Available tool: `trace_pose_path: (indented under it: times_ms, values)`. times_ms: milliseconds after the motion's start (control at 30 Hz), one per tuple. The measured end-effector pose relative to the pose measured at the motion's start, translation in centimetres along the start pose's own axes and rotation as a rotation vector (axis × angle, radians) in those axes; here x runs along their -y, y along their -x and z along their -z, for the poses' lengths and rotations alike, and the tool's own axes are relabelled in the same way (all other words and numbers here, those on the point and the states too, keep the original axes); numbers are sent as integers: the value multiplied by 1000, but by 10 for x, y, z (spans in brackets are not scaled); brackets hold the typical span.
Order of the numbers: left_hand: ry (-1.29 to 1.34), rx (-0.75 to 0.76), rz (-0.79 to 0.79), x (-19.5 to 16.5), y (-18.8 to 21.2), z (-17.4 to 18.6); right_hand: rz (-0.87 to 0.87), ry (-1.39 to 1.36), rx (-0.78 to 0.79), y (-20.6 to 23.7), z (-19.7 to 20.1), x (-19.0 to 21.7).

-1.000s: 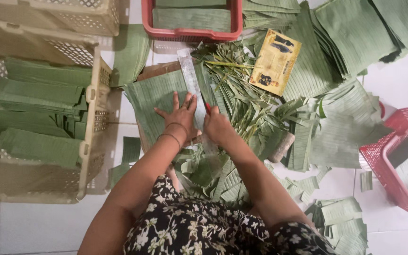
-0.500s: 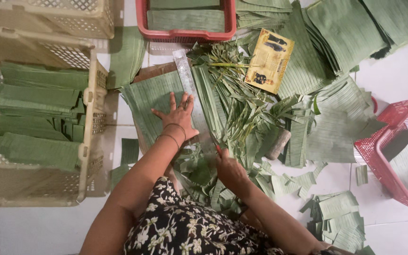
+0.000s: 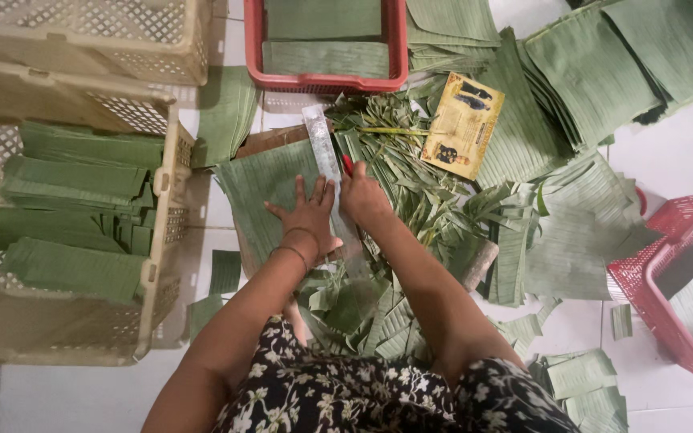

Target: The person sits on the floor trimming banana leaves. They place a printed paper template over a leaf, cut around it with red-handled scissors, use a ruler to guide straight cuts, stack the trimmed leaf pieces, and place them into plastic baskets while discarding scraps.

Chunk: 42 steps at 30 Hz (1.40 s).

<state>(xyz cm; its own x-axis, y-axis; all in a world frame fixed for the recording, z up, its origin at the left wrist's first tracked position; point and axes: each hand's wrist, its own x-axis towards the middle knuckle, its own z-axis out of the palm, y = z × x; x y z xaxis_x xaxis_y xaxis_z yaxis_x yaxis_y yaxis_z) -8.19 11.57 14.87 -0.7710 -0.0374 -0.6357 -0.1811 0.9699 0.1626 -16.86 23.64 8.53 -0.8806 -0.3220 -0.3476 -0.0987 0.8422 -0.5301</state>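
My left hand (image 3: 308, 216) lies flat, fingers spread, on a clear plastic ruler (image 3: 324, 152) that rests across a stack of green banana-leaf sheets (image 3: 260, 186) on a brown board (image 3: 270, 138). Just right of the ruler, my right hand (image 3: 364, 197) is closed around a small red-handled cutter (image 3: 347, 165), its tip against the ruler's edge. A heap of narrow leaf trimmings (image 3: 411, 172) lies directly right of both hands.
A beige crate (image 3: 162, 240) at left holds folded leaf pieces. A red basket (image 3: 322, 80) with leaves sits at the top, a pink basket (image 3: 667, 297) at right. Cut leaf stacks (image 3: 603, 72) and a yellow card (image 3: 463, 124) lie upper right. Scraps litter the white tiled floor.
My right hand has come back up from near my lap to the ruler's right edge, now with the red-handled cutter. My left hand stays pressed on the ruler.
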Motion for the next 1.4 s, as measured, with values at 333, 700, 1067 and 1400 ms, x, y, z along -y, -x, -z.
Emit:
trace_pose_path:
  times_ms: [333, 700, 1067, 1400]
  values:
    - [-8, -25, 5, -2, 2, 2, -13, 41, 62, -8, -15, -12]
    - [69, -26, 30, 1, -1, 2, 166, 255, 212, 223, -30, -113]
    - [48, 5, 42, 1, -1, 3, -24, -35, 78, 98, -26, -83]
    - [60, 16, 38, -1, 4, 7, -10, -275, -213, 57, -31, -83]
